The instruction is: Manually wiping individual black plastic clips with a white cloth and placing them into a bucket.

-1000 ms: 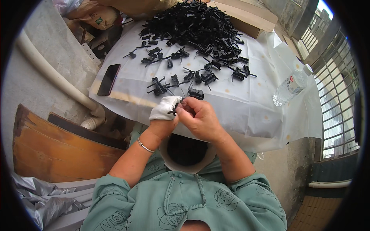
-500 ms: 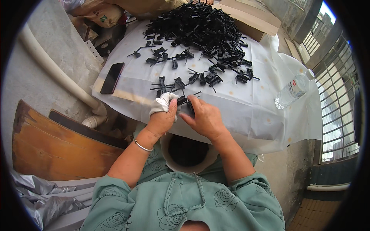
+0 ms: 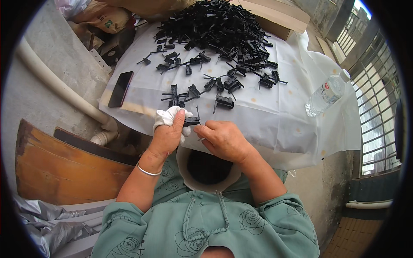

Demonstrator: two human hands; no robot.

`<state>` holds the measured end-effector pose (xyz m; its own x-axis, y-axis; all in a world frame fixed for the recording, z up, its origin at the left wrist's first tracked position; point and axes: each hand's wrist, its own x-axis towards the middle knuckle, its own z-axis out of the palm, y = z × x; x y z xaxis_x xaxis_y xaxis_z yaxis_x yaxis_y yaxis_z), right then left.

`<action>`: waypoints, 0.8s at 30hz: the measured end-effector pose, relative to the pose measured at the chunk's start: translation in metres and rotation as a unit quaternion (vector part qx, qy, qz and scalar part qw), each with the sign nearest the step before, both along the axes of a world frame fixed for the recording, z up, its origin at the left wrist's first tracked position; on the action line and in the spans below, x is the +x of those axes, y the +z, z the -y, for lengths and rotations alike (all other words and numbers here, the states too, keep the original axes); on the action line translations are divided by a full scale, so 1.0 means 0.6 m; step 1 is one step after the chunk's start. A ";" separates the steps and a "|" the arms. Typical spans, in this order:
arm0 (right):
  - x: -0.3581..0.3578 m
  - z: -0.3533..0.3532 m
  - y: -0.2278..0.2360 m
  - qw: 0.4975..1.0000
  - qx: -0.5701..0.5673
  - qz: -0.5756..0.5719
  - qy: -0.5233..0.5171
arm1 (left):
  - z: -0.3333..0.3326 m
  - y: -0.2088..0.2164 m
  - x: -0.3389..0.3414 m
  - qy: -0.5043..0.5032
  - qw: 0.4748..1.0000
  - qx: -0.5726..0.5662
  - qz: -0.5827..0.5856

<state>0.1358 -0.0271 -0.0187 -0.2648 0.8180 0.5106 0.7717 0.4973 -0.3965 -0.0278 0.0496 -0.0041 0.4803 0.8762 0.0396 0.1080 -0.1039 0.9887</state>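
At the table, the left hand grips a black part; whether the right hand holds anything is unclear.

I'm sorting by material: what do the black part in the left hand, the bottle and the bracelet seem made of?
Black part in the left hand: likely moulded plastic, fairly dull, from its even black colour; metal is possible.
Bottle: probably clear, glossy plastic, being see-through with highlights.
Bracelet: apparently polished metal, silvery and shiny.
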 end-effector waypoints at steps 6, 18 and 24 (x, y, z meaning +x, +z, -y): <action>-0.023 0.011 -0.007 0.902 -0.103 -0.418 0.019 | 0.033 0.005 0.004 -0.113 0.971 -0.091 0.188; 0.007 0.026 0.011 0.910 -0.143 -0.363 0.140 | 0.054 -0.026 0.021 -0.056 0.981 0.040 0.182; -0.001 0.028 0.011 0.950 0.017 -0.306 0.065 | 0.045 -0.010 0.004 -0.122 0.988 -0.053 0.084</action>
<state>0.1349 -0.0437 -0.0123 -0.0075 0.7787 0.6273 0.3326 0.5936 -0.7328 -0.0252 0.0225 -0.0098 0.6728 0.7381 0.0507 -0.0734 -0.0017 0.9973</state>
